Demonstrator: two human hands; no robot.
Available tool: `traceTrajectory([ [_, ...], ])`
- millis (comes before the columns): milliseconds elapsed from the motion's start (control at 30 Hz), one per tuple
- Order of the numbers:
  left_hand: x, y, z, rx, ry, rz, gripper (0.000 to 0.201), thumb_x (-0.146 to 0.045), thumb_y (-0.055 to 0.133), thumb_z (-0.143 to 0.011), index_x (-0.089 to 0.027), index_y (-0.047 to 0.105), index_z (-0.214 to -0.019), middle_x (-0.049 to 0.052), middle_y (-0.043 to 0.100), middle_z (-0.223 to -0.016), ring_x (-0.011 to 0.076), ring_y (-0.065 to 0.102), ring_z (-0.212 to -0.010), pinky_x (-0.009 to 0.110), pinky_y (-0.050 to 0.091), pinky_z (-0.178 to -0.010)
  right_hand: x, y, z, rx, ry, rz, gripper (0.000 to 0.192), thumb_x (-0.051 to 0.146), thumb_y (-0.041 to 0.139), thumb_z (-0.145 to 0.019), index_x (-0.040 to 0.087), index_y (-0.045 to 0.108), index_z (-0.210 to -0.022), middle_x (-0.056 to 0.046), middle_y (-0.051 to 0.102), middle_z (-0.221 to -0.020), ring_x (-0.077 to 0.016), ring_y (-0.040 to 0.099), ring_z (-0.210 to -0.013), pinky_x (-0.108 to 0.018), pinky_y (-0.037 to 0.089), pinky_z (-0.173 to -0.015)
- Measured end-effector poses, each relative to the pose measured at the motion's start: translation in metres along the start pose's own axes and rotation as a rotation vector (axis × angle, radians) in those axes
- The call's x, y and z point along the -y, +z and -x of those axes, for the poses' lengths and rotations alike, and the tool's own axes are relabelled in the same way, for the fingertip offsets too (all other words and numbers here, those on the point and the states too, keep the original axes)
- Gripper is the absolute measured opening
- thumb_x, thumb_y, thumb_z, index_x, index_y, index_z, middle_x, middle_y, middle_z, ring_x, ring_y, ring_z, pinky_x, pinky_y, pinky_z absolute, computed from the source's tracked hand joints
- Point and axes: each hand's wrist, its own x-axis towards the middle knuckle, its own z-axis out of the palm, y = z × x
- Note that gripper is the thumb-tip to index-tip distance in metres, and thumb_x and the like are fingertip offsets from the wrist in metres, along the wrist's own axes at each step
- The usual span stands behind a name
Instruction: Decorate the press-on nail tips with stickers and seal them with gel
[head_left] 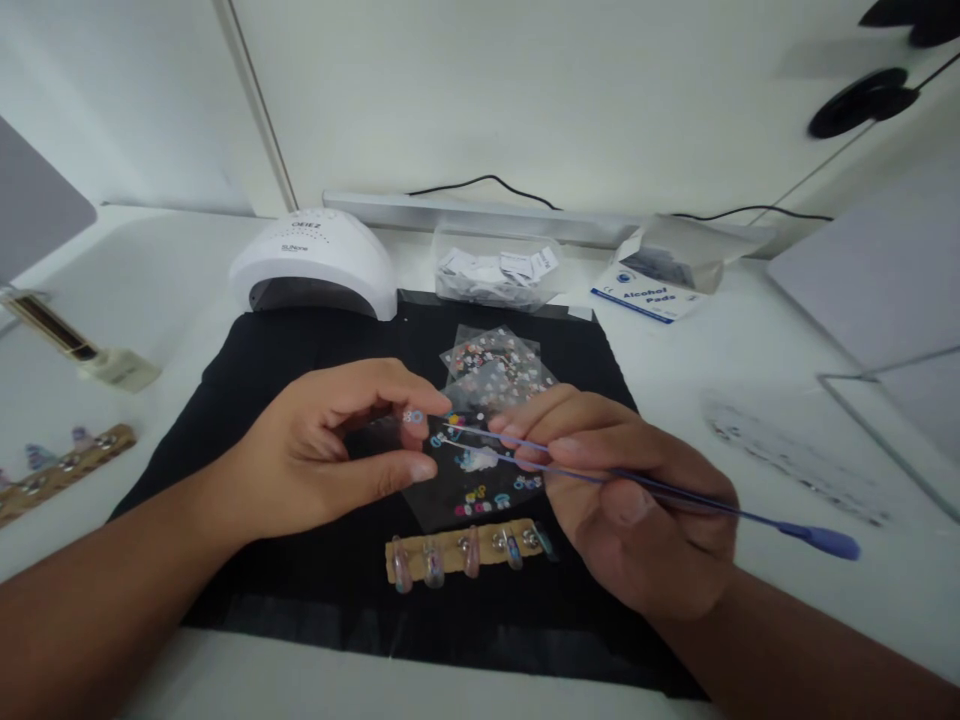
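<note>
A clear nail sticker sheet with small colourful designs is in my left hand, its edge between the thumb and fingers; some stickers show in front of a fingertip. My right hand grips purple tweezers. Their two tips are slightly apart, over the sheet's upper left part close to my left fingers. Whether a sticker is between the tips is too small to tell. Below the sheet, a tan strip carries several decorated false nails on round metallic holders.
More sticker sheets lie behind on the black mat. At the back stand a white nail lamp, a clear box of packets and an alcohol pads box. A polish bottle and another nail strip are at left.
</note>
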Motion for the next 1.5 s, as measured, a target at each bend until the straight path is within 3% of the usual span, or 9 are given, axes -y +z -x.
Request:
traceTrajectory([
  [200, 0.001, 0.001, 0.003, -0.015, -0.088, -0.11, 0.028, -0.011, 0.076, -0.079, -0.019, 0.071, -0.106, 0.001, 0.069, -0.083, 0.0124, 0.067, -0.076, 0.02, 0.056, -0.07, -0.003, 0.002, 0.001, -0.048, -0.001, 0.012, 0.025, 0.027, 0.057, -0.093, 0.022, 0.077, -0.107, -0.009, 0.073, -0.085, -0.0265, 0.069, -0.084, -0.048, 0.058, -0.074],
  [700, -0.003, 0.001, 0.002, -0.097, -0.178, -0.022, 0.028, -0.007, 0.077, -0.075, -0.02, 0.075, -0.101, -0.001, 0.073, -0.082, 0.0133, 0.071, -0.075, 0.02, 0.061, -0.067, -0.008, 0.0, 0.004, -0.016, -0.012, 0.068, 0.025, 0.029, 0.058, -0.092, 0.026, 0.077, -0.107, -0.007, 0.076, -0.087, -0.0268, 0.069, -0.083, -0.05, 0.059, -0.073],
  [967, 0.0, 0.001, 0.003, -0.041, -0.123, -0.019, 0.031, -0.006, 0.076, -0.078, -0.02, 0.074, -0.106, -0.001, 0.073, -0.09, 0.0083, 0.071, -0.082, 0.012, 0.057, -0.077, -0.007, -0.001, 0.002, 0.004, -0.029, 0.016, 0.027, 0.024, 0.057, -0.091, 0.02, 0.077, -0.108, -0.009, 0.074, -0.087, -0.0267, 0.069, -0.084, -0.049, 0.058, -0.073],
  [1333, -0.002, 0.005, 0.001, -0.018, -0.022, -0.184, 0.022, -0.008, 0.068, -0.084, -0.019, 0.073, -0.103, 0.003, 0.07, -0.086, 0.0123, 0.066, -0.076, 0.02, 0.056, -0.07, 0.002, -0.002, 0.001, 0.026, -0.031, 0.03, 0.028, 0.022, 0.055, -0.091, 0.019, 0.075, -0.11, -0.01, 0.071, -0.083, -0.0254, 0.071, -0.081, -0.046, 0.061, -0.069],
  [1500, 0.001, 0.005, 0.002, -0.046, -0.071, -0.234, 0.027, -0.01, 0.067, -0.084, -0.019, 0.071, -0.109, 0.003, 0.07, -0.09, 0.0111, 0.067, -0.079, 0.019, 0.054, -0.074, 0.002, -0.002, 0.001, 0.043, -0.044, 0.004, 0.03, 0.019, 0.053, -0.091, 0.017, 0.074, -0.113, -0.011, 0.069, -0.083, -0.0254, 0.071, -0.079, -0.044, 0.061, -0.066],
])
